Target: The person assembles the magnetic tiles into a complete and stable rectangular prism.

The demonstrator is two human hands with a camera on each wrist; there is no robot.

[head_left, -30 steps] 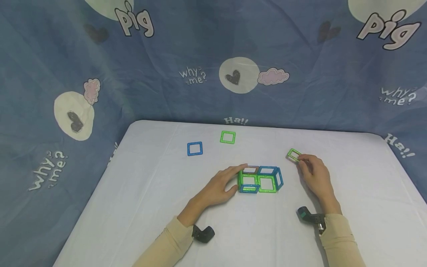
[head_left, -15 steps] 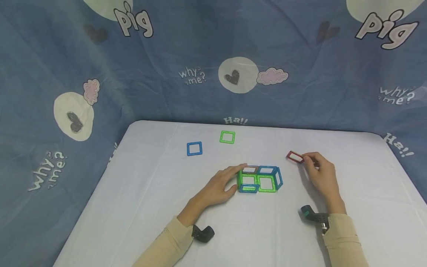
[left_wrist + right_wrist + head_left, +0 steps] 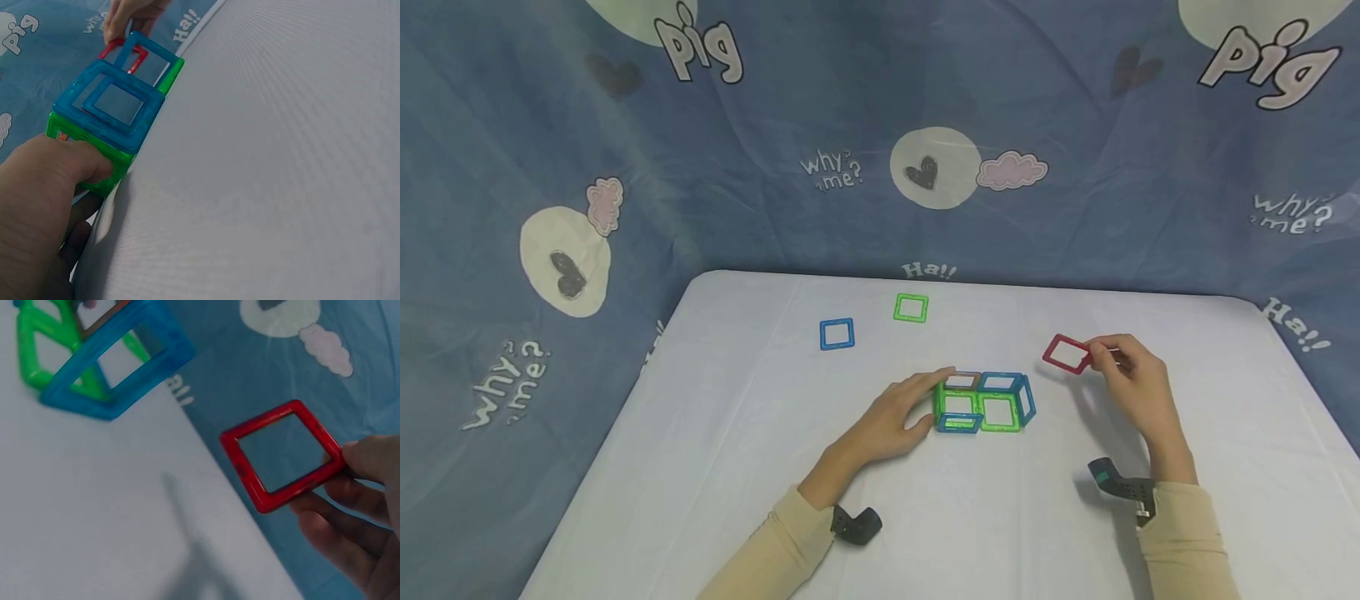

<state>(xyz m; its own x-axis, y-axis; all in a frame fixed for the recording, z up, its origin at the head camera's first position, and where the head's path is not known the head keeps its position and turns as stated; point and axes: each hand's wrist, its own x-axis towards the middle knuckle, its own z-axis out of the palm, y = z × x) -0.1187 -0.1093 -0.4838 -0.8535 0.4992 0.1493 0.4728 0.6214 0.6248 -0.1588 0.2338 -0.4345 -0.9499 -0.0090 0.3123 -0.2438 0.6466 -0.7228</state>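
Note:
On the white table, a structure of green, blue and orange-brown magnetic tiles [image 3: 1000,412] has a flat green base with tiles standing around its edges. My left hand [image 3: 891,417] holds its left end, index fingertip at the back corner and thumb near the front. In the left wrist view the thumb [image 3: 90,164] presses a green tile [image 3: 119,159]; most other fingers are hidden or in shadow. My right hand [image 3: 1135,383] pinches a red square magnetic tile [image 3: 265,503] by one corner, raised to the right of the structure.
A blue square tile [image 3: 837,347] and a green square tile [image 3: 912,320] lie flat toward the back left of the table. Behind the table hangs a blue printed cloth [image 3: 775,225]. Each wrist wears a small black camera [image 3: 859,527].
My right hand has moved slightly right and back; the tile in its fingers looked green a second ago, and a red one shows now, turned more face-on. My left hand stays put.

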